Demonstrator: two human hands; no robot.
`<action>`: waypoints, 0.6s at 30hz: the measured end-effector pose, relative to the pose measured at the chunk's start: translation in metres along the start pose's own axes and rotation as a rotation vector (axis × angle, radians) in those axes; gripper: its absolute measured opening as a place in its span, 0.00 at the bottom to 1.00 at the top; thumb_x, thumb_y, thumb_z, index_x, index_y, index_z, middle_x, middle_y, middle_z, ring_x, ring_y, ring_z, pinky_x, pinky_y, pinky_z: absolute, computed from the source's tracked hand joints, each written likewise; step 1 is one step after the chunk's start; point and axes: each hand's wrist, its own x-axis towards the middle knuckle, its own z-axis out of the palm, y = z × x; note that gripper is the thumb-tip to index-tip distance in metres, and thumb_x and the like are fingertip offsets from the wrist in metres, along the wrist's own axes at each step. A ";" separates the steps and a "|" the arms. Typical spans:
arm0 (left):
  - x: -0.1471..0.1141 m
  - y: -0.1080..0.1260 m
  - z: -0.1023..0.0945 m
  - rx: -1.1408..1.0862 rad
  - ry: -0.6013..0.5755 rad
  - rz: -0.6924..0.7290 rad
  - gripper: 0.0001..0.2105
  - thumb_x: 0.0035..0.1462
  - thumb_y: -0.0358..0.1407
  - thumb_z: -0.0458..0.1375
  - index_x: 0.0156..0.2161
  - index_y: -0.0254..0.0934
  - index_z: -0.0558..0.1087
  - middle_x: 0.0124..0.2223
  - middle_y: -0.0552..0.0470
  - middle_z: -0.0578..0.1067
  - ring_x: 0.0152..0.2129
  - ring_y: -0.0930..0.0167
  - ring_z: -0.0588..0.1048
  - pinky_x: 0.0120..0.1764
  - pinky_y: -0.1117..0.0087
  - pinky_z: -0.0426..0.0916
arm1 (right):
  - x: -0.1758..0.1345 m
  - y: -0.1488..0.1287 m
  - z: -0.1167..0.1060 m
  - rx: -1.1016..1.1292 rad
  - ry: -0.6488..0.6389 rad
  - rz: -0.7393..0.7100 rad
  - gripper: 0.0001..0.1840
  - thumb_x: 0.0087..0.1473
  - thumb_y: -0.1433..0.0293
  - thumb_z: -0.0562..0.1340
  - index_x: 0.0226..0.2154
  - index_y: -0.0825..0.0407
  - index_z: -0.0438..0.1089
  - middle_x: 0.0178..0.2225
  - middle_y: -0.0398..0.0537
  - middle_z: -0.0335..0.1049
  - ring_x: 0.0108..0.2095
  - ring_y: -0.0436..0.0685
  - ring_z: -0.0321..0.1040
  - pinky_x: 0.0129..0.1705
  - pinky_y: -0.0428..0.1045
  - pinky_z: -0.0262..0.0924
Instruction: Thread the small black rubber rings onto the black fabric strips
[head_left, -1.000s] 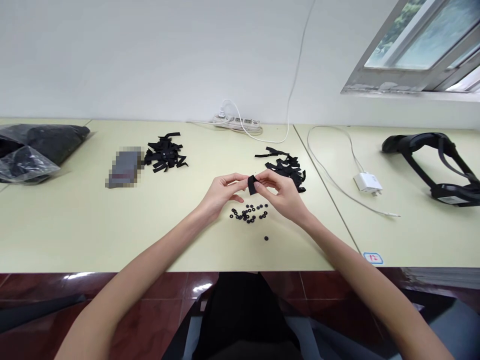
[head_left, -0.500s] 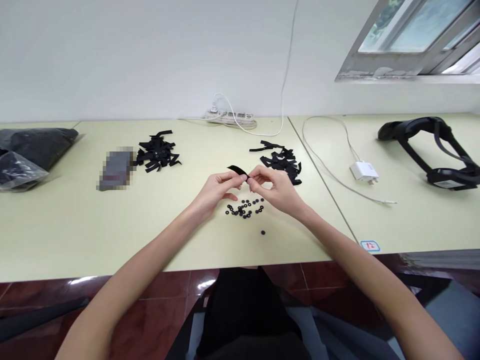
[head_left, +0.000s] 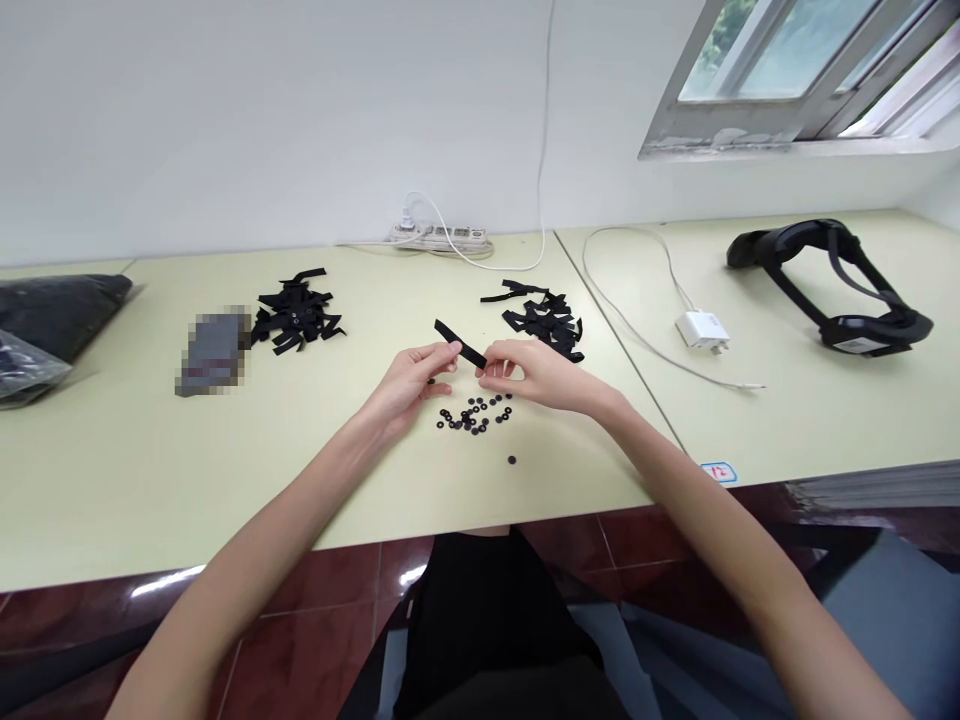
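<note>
Head view: beyond the discs (head_left: 466, 421), a probably light, limp strip (head_left: 444, 331), best held mid-length, is pinched there by left fingers (head_left: 453, 348), right fingers (head_left: 501, 352) half-curled, grip unclear.

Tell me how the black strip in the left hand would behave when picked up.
The black strip is probably light, since it looks thin. It likely flexes easily, as some similar strips heaped on the right look bent.

The head view looks forward and down over the table (head_left: 150, 470).
</note>
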 end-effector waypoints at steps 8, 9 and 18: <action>0.002 0.003 -0.002 0.053 0.022 0.048 0.27 0.50 0.59 0.78 0.27 0.37 0.76 0.37 0.48 0.70 0.35 0.69 0.67 0.33 0.71 0.68 | -0.001 0.010 0.003 -0.138 -0.173 -0.059 0.04 0.66 0.65 0.70 0.39 0.45 0.83 0.42 0.46 0.82 0.41 0.59 0.76 0.43 0.54 0.64; 0.001 0.004 -0.001 0.059 0.024 0.052 0.27 0.50 0.60 0.77 0.27 0.37 0.76 0.37 0.49 0.70 0.35 0.69 0.67 0.33 0.71 0.68 | -0.001 0.010 0.005 -0.157 -0.169 -0.061 0.04 0.66 0.65 0.71 0.38 0.45 0.83 0.42 0.46 0.82 0.40 0.59 0.76 0.43 0.54 0.64; -0.004 0.006 0.003 0.216 0.047 0.197 0.26 0.53 0.61 0.74 0.31 0.38 0.78 0.35 0.51 0.70 0.32 0.70 0.66 0.33 0.70 0.70 | -0.004 0.003 0.014 -0.167 -0.156 -0.047 0.08 0.70 0.68 0.62 0.38 0.48 0.77 0.42 0.51 0.80 0.39 0.60 0.76 0.42 0.56 0.70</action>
